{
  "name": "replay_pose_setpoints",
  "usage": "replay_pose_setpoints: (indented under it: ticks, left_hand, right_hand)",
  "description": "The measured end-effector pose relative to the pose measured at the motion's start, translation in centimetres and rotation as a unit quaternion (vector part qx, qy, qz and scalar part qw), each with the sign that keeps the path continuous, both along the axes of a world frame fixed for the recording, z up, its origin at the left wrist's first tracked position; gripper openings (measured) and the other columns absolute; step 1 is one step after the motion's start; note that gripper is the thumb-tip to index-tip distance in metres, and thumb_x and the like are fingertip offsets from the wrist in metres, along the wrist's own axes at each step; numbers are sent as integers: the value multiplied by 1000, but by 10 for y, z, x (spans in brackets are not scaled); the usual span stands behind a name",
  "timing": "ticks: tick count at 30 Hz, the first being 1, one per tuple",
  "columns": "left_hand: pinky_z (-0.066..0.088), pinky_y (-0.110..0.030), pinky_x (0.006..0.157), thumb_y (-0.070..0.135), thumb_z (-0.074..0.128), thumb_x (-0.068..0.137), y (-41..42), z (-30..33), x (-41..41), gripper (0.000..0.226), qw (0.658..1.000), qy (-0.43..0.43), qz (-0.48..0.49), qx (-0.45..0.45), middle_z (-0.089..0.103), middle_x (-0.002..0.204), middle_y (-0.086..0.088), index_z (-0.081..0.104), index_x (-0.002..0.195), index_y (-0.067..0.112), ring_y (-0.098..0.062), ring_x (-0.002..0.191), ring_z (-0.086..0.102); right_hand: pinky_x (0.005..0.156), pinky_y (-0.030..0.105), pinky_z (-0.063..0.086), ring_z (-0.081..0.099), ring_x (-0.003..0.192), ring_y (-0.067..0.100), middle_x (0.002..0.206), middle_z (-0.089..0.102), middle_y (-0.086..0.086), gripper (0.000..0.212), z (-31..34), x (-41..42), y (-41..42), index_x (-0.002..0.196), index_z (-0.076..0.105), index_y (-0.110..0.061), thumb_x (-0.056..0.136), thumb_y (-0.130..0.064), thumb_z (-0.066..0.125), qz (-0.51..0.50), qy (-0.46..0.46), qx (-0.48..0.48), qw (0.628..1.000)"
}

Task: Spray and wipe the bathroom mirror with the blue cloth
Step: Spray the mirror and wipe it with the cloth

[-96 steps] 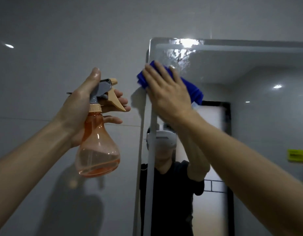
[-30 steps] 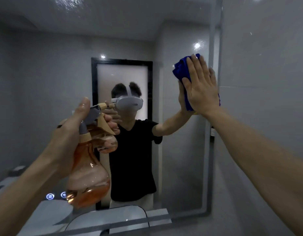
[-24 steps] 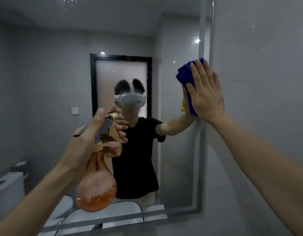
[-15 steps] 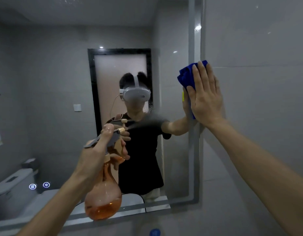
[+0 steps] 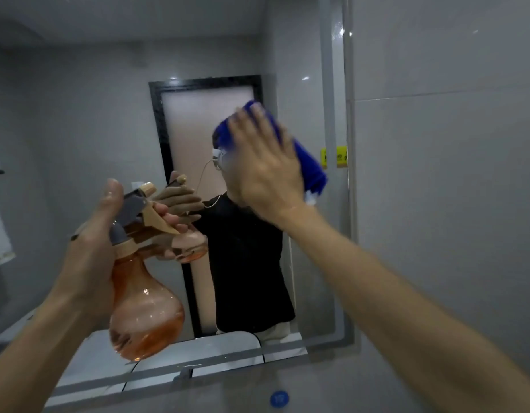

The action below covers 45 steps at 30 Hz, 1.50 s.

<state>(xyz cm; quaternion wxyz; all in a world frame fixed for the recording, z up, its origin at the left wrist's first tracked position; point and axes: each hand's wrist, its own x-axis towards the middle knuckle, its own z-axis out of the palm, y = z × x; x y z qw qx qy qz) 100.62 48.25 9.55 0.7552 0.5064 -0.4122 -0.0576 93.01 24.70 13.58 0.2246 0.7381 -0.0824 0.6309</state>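
Against the bathroom mirror (image 5: 79,129) my right hand (image 5: 266,171) lay flat, fingers straight and slightly spread, pressing the blue cloth (image 5: 309,165) onto the glass well inside the mirror's right frame edge; the hand and cloth were blurred. Cloth showed above my fingertips and past the little-finger side of the hand. Left of and below that hand, in front of the mirror, my left hand (image 5: 94,245) gripped the neck of the orange spray bottle (image 5: 143,311), thumb up along the grey spray head (image 5: 131,208), fingers curled round the tan trigger (image 5: 158,222). Orange liquid filled only the bottom of the bottle. On the mirror's right frame sat a yellow sticker (image 5: 335,157), and under its lower edge a round blue sticker (image 5: 279,399) on the wall.
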Motion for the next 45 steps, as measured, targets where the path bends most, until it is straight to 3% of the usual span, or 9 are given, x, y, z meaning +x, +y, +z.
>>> replay_pose_setpoints:
  ticks: [5,9,13,20,25,30,36,42,45]
  left_hand:
    - [61,-35,62,71,49,85,7,-2,15,64,1000,12,-11,10,73,99,-16,71,95,12,-35,95,71]
    - [61,-41,69,77,57,77,11,-10,32,73,998,34,-26,39,69,108,-21,69,102,10,-40,106,67]
    - [59,-49,80,79,60,72,15,-15,37,75,998,17,-22,53,71,108,-20,71,103,11,-39,103,69]
    - [58,-53,82,78,56,77,13,-1,38,72,999,-2,-6,40,70,110,-23,73,98,11,-38,101,70]
    - [62,-36,67,73,47,83,5,3,36,60,999,5,-19,45,77,92,-3,80,77,24,-19,84,75]
    - [61,-42,68,78,56,77,-7,-1,37,73,998,-7,-29,52,68,113,-26,72,99,10,-40,100,69]
    - [61,-44,73,78,57,75,-7,-3,35,76,998,-8,-22,57,71,107,-22,70,103,8,-41,101,69]
    - [61,-38,65,71,50,84,-7,11,30,69,999,3,-15,31,73,102,-18,69,104,8,-36,95,72]
    - [61,-39,67,73,53,80,-6,15,31,71,999,3,-5,32,72,106,-20,69,106,8,-36,97,71]
  right_hand:
    - [125,51,7,4,155,22,166,15,8,60,-117,-6,21,157,27,-16,104,-37,44,44,203,-64,976]
    - [123,52,20,20,153,24,163,26,9,56,-169,-53,-37,155,33,-13,101,-15,48,-16,210,-149,966]
    - [111,62,37,39,144,31,154,41,12,49,-105,-77,-79,148,46,-13,101,-26,56,-60,83,-135,986]
    - [125,47,15,16,154,28,165,21,11,55,59,-43,-54,158,21,-10,108,-34,21,-71,-67,61,993]
    - [122,53,19,22,152,28,162,29,13,53,-24,-8,-11,154,33,-7,104,-22,41,-4,44,-71,997]
    - [122,50,26,26,151,24,160,32,7,50,-136,-40,-36,152,40,-14,105,-27,51,-2,205,-200,958]
    - [108,57,42,45,140,31,149,49,13,51,-57,-88,-102,143,52,-5,98,-28,61,-54,44,-154,986]
    - [125,44,17,23,152,26,161,32,8,51,78,-47,-63,154,32,-8,108,-30,28,-4,-115,72,991]
    - [124,48,17,23,152,26,161,32,9,52,68,-10,-21,153,34,-7,105,-25,38,5,-69,17,997]
